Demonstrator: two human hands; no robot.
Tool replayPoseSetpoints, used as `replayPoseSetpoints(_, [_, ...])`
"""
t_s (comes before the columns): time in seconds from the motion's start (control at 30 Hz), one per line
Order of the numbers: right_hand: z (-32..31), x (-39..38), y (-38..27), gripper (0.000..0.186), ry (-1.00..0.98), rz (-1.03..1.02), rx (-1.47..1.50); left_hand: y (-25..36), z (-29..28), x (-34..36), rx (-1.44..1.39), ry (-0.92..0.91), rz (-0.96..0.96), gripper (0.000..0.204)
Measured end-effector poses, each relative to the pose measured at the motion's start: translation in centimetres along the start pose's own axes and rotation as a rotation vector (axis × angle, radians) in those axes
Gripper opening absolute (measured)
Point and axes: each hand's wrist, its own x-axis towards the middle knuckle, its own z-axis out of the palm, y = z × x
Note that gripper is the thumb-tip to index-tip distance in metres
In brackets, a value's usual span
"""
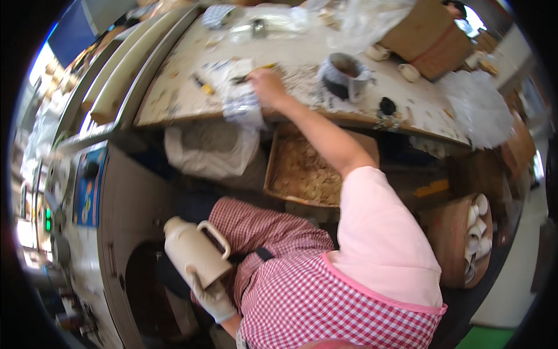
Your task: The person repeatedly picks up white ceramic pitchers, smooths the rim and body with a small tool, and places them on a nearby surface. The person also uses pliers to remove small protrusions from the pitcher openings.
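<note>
My left hand (pixel 210 298), in a pale glove, grips a beige jug (pixel 196 251) near its base. The jug lies tilted over my lap, its neck to the upper left and its loop handle to the right. Stretched over the worktable, my bare right hand (pixel 267 87) has its fingers drawn together at a small dark tool (pixel 238 79). Motion blur hides what it holds, if anything. A slim yellow item (pixel 268 66) shows just beyond these fingers. Left of them lies a yellow-and-black knife-like tool (pixel 203 84). Printed paper or cloth (pixel 244 109) hangs over the table's front edge.
A grey-and-dark pot (pixel 344 77) stands right of my hand. Below the table are a lined sack (pixel 203 148) and a cardboard box (pixel 273 174) of beige scraps. White cups fill a round container (pixel 453 250) at right. A grey cabinet (pixel 125 198) borders my left.
</note>
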Motion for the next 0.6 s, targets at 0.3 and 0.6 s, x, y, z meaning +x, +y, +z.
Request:
replayPoseSetpoints(0.3, [10.3, 7.3, -3.6, 0.027, -0.24, -0.025, -0.103, 1.4, 0.2, 0.9, -0.497, 0.071, -0.326, 0.043])
replayPoseSetpoints(0.6, [18.9, 10.6, -7.8, 0.022, -0.248, 0.013, -0.271, 2.2, -0.1, 1.1, -0.398, 0.079, -0.327, 0.047])
